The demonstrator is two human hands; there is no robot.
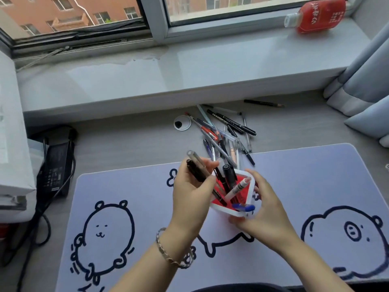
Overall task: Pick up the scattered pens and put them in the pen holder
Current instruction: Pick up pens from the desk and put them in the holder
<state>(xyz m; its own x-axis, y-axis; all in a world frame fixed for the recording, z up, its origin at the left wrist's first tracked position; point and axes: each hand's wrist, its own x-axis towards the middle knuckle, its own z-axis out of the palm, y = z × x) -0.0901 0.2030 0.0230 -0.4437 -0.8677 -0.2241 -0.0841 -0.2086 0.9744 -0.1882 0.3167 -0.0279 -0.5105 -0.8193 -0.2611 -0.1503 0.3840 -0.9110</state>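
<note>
l hand [192,191] closed on two pens [196,165] just left of pen holder [250,196] | r hand [266,209] wrapped round holder, on mat [126,186] | loose pens [226,131] far, on desk [126,142]

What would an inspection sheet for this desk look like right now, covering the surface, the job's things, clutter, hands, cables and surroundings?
Surface: grey desk under a cartoon desk mat.
Job's things: red and white pen holder part filled; pile of loose pens behind it; one black pencil apart near the sill.
Clutter: red bottle lying on the sill.
Hands: left hand grips two pens; right hand steadies the holder.
Cables: power adapter with black cords at the desk's left edge.
Surroundings: window, curtain, white boxes at left.
</note>
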